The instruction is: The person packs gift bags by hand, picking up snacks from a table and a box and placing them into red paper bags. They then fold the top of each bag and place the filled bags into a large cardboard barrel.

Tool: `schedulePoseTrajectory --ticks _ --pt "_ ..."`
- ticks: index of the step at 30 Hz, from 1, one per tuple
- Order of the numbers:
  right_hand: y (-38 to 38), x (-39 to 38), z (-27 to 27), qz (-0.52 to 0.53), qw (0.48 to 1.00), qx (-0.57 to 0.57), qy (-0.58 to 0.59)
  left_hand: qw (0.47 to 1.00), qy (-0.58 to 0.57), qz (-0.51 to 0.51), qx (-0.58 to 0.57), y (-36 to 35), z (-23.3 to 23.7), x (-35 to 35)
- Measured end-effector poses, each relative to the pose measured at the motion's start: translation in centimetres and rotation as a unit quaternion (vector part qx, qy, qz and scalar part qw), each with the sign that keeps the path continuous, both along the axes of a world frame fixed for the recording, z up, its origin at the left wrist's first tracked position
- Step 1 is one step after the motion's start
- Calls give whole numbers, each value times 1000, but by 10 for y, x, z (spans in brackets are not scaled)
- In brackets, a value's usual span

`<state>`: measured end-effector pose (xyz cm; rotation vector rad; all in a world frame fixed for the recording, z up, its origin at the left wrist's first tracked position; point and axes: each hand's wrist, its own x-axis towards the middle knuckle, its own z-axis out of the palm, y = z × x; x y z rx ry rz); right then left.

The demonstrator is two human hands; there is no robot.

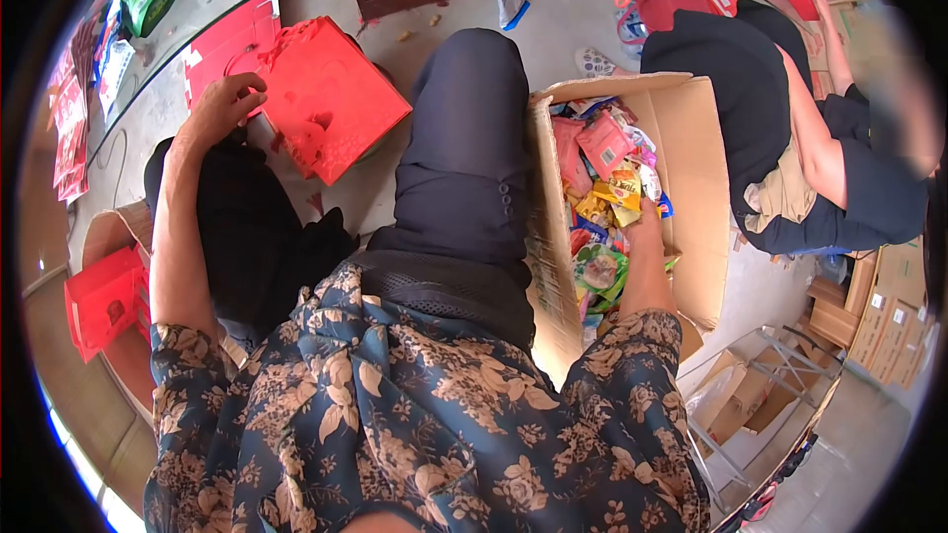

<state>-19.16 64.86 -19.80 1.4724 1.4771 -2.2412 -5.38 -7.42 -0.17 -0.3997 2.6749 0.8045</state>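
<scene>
Here the left hand's point(225, 104) fingers clasp a red bag point(331, 114); the right hand's point(644, 222) are hidden among unreadable snack packets point(602, 153).

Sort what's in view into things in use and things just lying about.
In use: left hand on the red bag; right hand among snack packets in the cardboard box.
Lying about: stacked cartons, wire rack.

Red gift bag point(331, 104) on floor; open carton point(691, 168) holds snack packets point(607, 188).
</scene>
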Motion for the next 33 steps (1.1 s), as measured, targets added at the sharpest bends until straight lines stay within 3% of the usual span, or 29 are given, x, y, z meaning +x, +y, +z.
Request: schedulePoseTrajectory --ticks 4,6,10,13,19,25,28,33 --pt "15 5 -1 20 998 37 -43 1000 2 4 2 0 -2 0" --pt "18 18 5 58 998 0 2 1000 7 -3 -1 0 -1 -1" --pt "-21 35 52 125 992 -4 26 997 73 -28 -12 -1 -6 -1" --pt "-14 34 38 153 988 -17 14 999 45 -2 4 5 -2 -3" --pt "-23 27 36 160 987 -19 -5 998 63 -16 -9 4 -1 -1" --pt "-45 17 23 83 997 -1 -1 998 59 12 9 5 3 1" --pt "-54 11 30 35 994 101 28 998 59 7 5 8 7 1" --pt "-61 5 90 114 972 190 80 998 70 9 3 9 13 2"
